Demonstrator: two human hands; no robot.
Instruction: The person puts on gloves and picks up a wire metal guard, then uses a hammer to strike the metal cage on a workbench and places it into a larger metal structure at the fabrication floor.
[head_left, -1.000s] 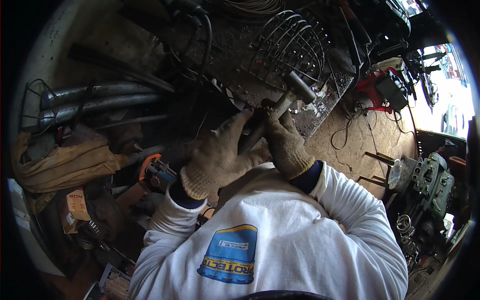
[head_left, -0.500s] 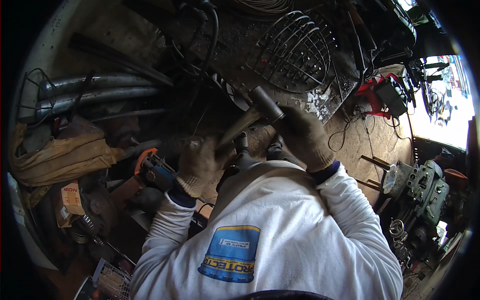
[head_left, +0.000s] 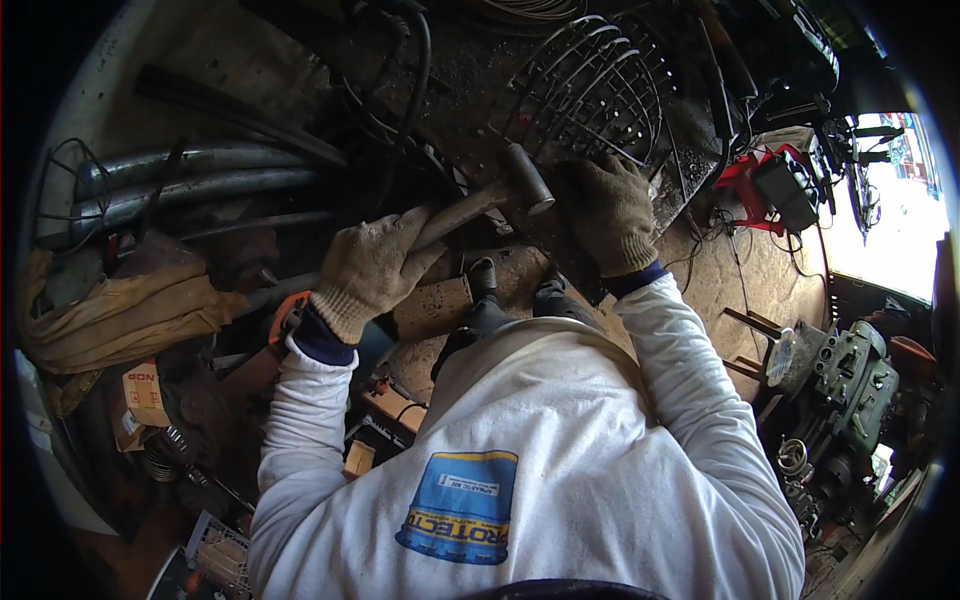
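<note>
A hammer [head_left: 463, 212] with a pale wooden handle and a thick cylindrical steel head slants up to the right in front of me. My gloved left hand [head_left: 372, 262] is closed around the lower part of its handle. Just right of the hammer head, at the workbench edge, my gloved right hand [head_left: 615, 212] has its fingers bent over a dark flat piece of metal [head_left: 566, 255]. That piece reaches down toward my feet; its upper part is hidden by the hand and in shadow. The hammer head is close to it, and I cannot tell whether they touch.
A curved metal-bar grille [head_left: 590, 85] lies on the dark workbench [head_left: 475, 110]. Metal pipes [head_left: 205, 190] and a brown cloth [head_left: 130, 315] are at left. At right are a red plastic stool [head_left: 742, 190], cables and a green machine [head_left: 850, 385]. A cardboard box [head_left: 145, 395] stands lower left.
My left hand has moved left and up with the hammer, its head now slightly lower. My right hand has moved up to the bench edge, and the dark metal piece now shows beside it.
</note>
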